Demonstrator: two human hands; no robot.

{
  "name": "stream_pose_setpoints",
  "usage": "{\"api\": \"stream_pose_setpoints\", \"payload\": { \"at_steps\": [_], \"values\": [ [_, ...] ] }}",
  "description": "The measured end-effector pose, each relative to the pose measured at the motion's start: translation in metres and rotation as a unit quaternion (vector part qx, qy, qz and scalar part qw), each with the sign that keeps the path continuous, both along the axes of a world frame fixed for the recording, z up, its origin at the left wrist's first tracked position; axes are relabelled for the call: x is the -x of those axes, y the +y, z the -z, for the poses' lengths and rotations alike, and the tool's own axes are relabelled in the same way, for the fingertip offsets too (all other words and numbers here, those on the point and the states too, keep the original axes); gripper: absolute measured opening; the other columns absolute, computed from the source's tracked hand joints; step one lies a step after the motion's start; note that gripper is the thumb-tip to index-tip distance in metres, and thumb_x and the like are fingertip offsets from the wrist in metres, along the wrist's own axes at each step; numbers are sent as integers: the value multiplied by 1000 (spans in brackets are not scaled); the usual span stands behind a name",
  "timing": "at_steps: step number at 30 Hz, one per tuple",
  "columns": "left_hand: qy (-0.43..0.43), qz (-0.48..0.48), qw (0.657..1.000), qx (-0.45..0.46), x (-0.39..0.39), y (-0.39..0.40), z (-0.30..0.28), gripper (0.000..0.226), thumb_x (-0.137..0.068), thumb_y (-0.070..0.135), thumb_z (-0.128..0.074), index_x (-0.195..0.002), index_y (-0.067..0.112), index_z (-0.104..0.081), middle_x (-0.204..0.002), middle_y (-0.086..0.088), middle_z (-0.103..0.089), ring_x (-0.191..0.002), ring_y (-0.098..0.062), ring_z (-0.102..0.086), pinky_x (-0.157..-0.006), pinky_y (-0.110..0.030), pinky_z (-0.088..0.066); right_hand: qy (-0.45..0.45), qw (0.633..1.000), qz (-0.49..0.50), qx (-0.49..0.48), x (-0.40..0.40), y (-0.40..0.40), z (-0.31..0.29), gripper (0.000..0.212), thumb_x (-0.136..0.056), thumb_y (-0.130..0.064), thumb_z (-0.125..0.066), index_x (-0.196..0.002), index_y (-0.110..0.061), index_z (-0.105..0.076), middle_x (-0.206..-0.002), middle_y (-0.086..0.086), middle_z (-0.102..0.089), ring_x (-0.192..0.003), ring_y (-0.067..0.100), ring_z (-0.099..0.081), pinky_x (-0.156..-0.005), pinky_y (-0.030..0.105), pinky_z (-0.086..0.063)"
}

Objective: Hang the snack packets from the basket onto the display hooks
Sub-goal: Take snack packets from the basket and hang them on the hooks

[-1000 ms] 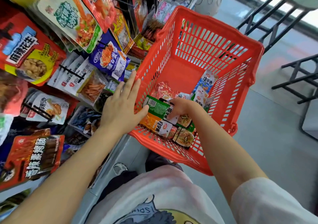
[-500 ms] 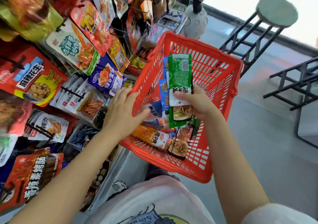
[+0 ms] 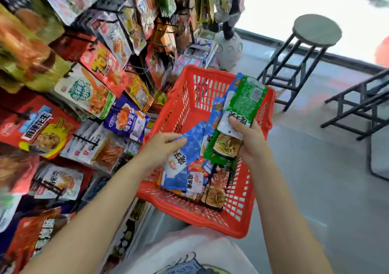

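Observation:
A red plastic basket (image 3: 185,210) sits in front of me, tilted, with several snack packets (image 3: 214,191) lying in its bottom. My right hand (image 3: 250,141) grips a green snack packet (image 3: 244,103) above the basket, with a blue-edged packet behind it. My left hand (image 3: 162,145) pinches a blue snack packet (image 3: 187,147) at its upper edge, lifted over the basket's left side. The display hooks (image 3: 84,141) on the left carry many hanging packets, blurred by motion.
A round stool (image 3: 311,42) with black legs stands on the grey floor at the back right. Black frame legs (image 3: 362,105) stand at the far right. A grey vase-like object (image 3: 229,48) sits behind the basket.
My left hand has left the basket's rim and taken hold of a blue packet. My right hand lifted the green packet out of the basket and now holds it tilted to the right.

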State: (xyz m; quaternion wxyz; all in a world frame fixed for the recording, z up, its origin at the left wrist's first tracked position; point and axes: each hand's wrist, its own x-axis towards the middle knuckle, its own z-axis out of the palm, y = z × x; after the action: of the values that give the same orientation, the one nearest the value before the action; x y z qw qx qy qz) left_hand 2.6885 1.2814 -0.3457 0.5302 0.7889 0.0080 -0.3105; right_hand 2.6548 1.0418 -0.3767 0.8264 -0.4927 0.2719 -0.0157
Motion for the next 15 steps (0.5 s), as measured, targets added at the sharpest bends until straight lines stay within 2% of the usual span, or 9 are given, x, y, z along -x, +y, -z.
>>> {"api": "stream_pose_setpoints", "payload": {
  "at_steps": [3, 5, 7, 8, 10, 11, 13, 14, 15],
  "values": [
    [-12, -106, 994, 27, -2, 0, -4, 25, -103, 26, -57, -128, 23, -59, -127, 7, -57, -115, -8, -56, -99, -33, -39, 13, 1000, -3, -8, -1, -10, 7, 62, -82, -16, -79, -138, -10, -54, -124, 12, -69, -106, 30, -69, -87, 46, -57],
    [-17, -130, 991, 24, -3, -8, -6, 14, -106, 20, -51, -116, 28, -58, -113, 12, -56, -99, -3, -54, -95, -30, -40, 25, 999, -41, -14, -2, 0, 2, 89, -71, -30, -90, -145, -14, -44, -130, 6, -66, -109, 25, -68, -95, 48, -55],
    [4, -129, 990, 62, -3, -19, -8, 15, -106, 17, -49, -107, 30, -59, -104, 13, -60, -98, -7, -59, -86, -26, -44, 37, 995, -95, -13, -2, 17, -2, 96, -66, -36, -93, -144, -13, -43, -127, 4, -66, -109, 24, -68, -92, 45, -55],
    [28, -132, 986, 94, -2, -26, -10, 15, -106, 20, -49, -101, 30, -59, -100, 13, -63, -97, -7, -62, -82, -25, -45, 30, 992, -122, -6, -2, 27, -3, 89, -68, -35, -92, -142, -12, -48, -127, 4, -68, -110, 26, -68, -88, 42, -56],
    [67, -142, 976, 148, 4, -34, -16, 5, -104, 33, -52, -104, 34, -57, -102, 18, -61, -94, 4, -59, -86, -26, -44, 7, 987, -157, 23, 1, 47, -13, 56, -84, -24, -79, -135, -18, -55, -123, -1, -71, -111, 21, -69, -86, 38, -56],
    [79, -143, 974, 158, 6, -36, -18, 18, -99, 40, -58, -116, 35, -56, -112, 19, -59, -99, 4, -56, -94, -30, -42, -4, 983, -176, 53, 2, 54, -16, 54, -91, -23, -73, -139, -22, -51, -133, -8, -65, -118, 13, -64, -94, 36, -52],
    [113, -171, 962, 180, 8, -36, -16, 63, -85, 45, -70, -141, 28, -48, -134, 11, -60, -112, -7, -59, -104, -36, -46, -17, 966, -227, 120, 4, 67, -18, 78, -97, -31, -66, -158, -26, -17, -151, -21, -28, -136, 1, -34, -110, 31, -34],
    [126, -188, 953, 201, 6, -35, -15, 61, -85, 40, -71, -140, 25, -51, -132, 6, -66, -109, -9, -65, -98, -34, -52, -29, 956, -249, 149, 4, 72, -20, 88, -98, -36, -64, -160, -28, -2, -154, -21, -16, -141, 1, -22, -113, 30, -28],
    [138, -199, 944, 222, 6, -34, -17, 45, -89, 34, -69, -131, 25, -59, -124, 5, -71, -103, -10, -71, -90, -32, -57, -53, 945, -270, 176, 5, 77, -22, 92, -98, -40, -63, -159, -32, 5, -162, -19, -7, -148, 4, -15, -119, 35, -24]
  ]
}}
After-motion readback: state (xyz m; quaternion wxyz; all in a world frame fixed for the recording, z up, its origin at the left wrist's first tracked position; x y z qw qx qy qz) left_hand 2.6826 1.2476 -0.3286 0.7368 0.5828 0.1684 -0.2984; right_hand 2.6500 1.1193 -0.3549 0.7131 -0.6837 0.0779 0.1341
